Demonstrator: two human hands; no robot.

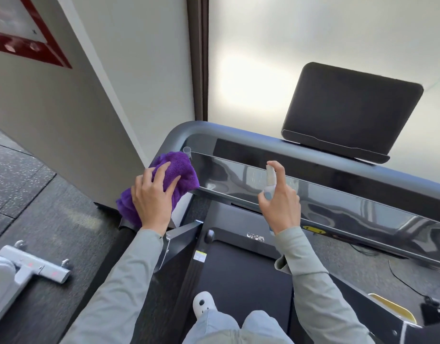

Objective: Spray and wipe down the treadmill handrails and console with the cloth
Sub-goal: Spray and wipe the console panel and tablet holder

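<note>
Cloth on console left end; tablet behind, belt below

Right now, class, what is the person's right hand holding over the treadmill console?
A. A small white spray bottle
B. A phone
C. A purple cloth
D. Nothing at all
A. The right hand grips a small white spray bottle with the index finger on its top, above the glossy console; the purple cloth is under the left hand at the console's left end.
</note>
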